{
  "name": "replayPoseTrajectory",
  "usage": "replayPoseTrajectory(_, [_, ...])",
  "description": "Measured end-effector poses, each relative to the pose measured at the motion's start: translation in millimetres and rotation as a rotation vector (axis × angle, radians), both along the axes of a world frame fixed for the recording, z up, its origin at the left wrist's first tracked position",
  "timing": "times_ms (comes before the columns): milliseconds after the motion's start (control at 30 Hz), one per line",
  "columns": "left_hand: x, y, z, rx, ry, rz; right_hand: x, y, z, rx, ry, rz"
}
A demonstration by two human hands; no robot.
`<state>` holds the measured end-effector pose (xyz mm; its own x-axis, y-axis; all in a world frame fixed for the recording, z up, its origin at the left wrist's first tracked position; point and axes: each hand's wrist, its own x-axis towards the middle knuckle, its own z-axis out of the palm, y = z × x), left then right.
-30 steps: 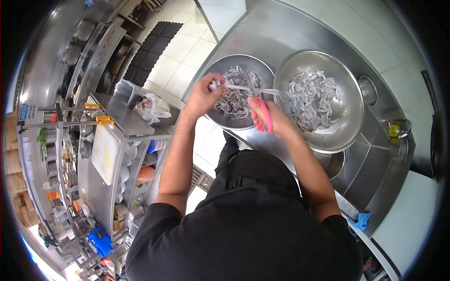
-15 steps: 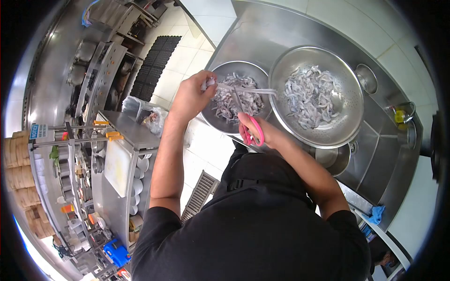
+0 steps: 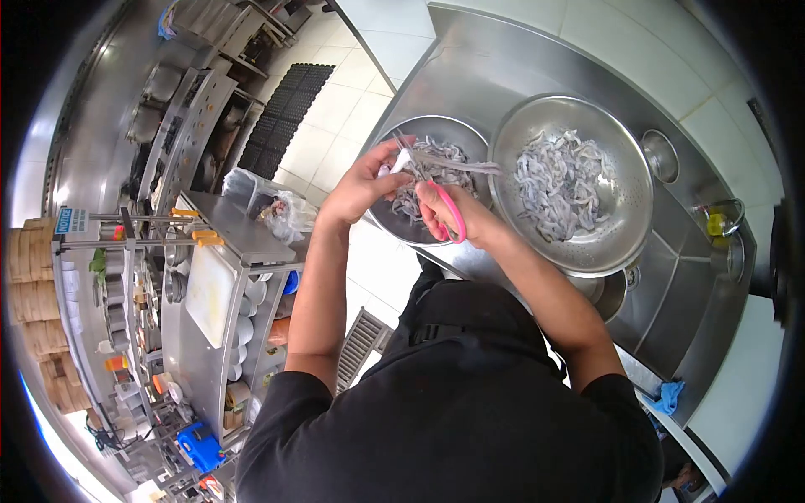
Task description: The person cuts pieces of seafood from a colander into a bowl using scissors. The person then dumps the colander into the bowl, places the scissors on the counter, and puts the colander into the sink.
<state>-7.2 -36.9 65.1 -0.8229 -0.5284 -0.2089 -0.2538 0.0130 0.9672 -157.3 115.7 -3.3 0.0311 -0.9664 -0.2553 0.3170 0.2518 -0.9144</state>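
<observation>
Over the smaller steel bowl [image 3: 388,229], my left hand [image 3: 360,188] is closed around a pale squid piece [image 3: 402,161]. Its long tentacles stretch right, past the rim towards the colander [image 3: 627,205]. My right hand [image 3: 474,218] grips scissors [image 3: 458,213] by their pink handles. The blades point up and left, close to the squid beside my left fingers; whether they are apart is unclear. Cut greyish squid pieces [image 3: 457,152] lie in the bowl under my hands. More squid strips [image 3: 560,189] are heaped in the wide perforated colander to the right.
A small metal bowl [image 3: 660,156] sits behind the colander. Sink basins [image 3: 658,289] and a blue cloth [image 3: 668,397] are at the right. To the left are a steel worktable with a white cutting board [image 3: 211,298], a clear plastic bag [image 3: 285,216] and a black floor mat [image 3: 287,117].
My right hand has moved the scissors up and left, closer to my left hand. My left fingers have shifted on the squid, and the whole view has moved slightly.
</observation>
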Motion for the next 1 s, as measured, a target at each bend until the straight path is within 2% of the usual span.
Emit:
replayPoseTrajectory(167, [-1,-7,-9,0.177,0.015,-0.079,-1,-3,9,-0.007,-0.034,0.02])
replayPoseTrajectory(267, [1,-14,-27,0.171,0.01,-0.109,-4,-10,6,0.04,-0.095,0.039])
replayPoseTrajectory(467, [-4,-13,-58,-0.046,-0.117,-0.078,-2,-21,6,0.102,-0.158,0.001])
replayPoseTrajectory(567, [-4,-11,-63,-0.121,-0.133,-0.027,-3,-25,-12,0.08,-0.168,0.014])
replayPoseTrajectory(667, [-4,-12,-56,-0.243,-0.243,-0.051,0,-26,-19,0.124,-0.18,-0.084])
replayPoseTrajectory(867, [1,-21,-90,-0.433,-0.33,-0.026,-25,-25,3,0.058,-0.118,-0.229])
replayPoseTrajectory(967, [-2,-17,-51,-0.347,-0.452,-0.033,-32,-14,2,0.105,-0.059,-0.205])
replayPoseTrajectory(1000, [0,-19,-52,-0.276,-0.358,-0.019,-31,-12,-2,0.123,-0.05,-0.189])
